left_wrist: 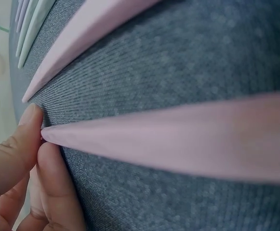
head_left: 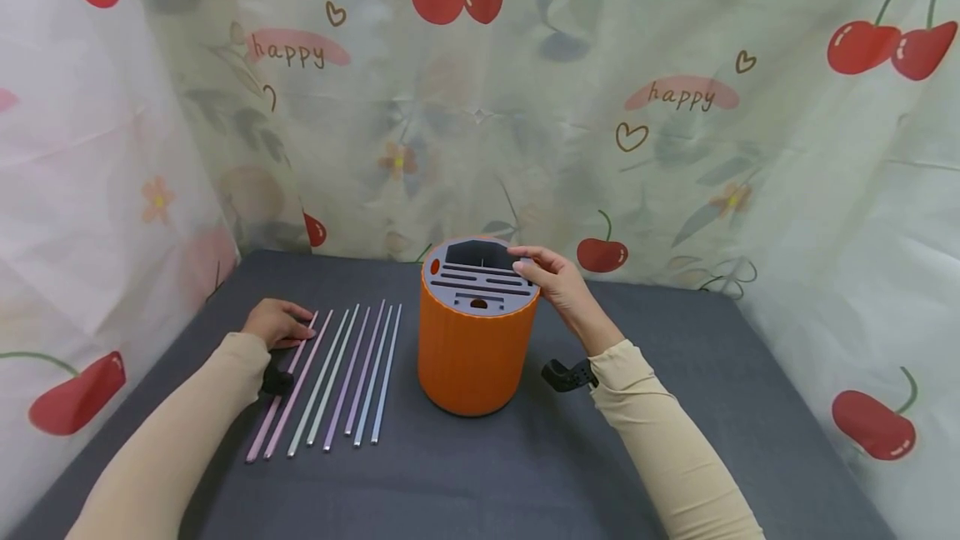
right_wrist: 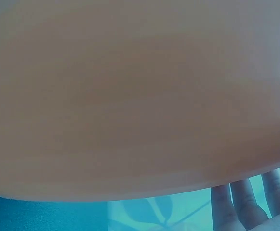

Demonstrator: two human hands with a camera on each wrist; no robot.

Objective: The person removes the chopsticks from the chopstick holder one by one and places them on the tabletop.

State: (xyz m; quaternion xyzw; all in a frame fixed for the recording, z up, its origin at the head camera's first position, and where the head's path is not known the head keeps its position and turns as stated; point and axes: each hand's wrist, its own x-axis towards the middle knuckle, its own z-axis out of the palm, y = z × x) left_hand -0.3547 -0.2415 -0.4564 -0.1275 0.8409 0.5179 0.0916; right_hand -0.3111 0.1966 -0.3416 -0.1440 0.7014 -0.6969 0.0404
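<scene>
Several pastel chopsticks lie side by side on the dark tabletop in the head view, from pink at the left through pale green and purple to blue. My left hand (head_left: 279,323) is at the far end of the leftmost pink chopstick (left_wrist: 168,139). Thumb and fingers pinch its narrow tip in the left wrist view, beside a second pink chopstick (left_wrist: 77,38). To the right stands an upright orange knife holder (head_left: 476,357) with a grey slotted top (head_left: 480,290). My right hand (head_left: 558,286) grips its right rim, with several fingers (right_wrist: 248,202) against the outer wall.
A dark grey cloth (head_left: 480,482) covers the table. Behind it and at both sides hang pale curtains (head_left: 480,132) printed with cherries and flowers. The holder stands just right of the chopstick row. Black straps with wrist cameras (head_left: 566,375) sit on both wrists.
</scene>
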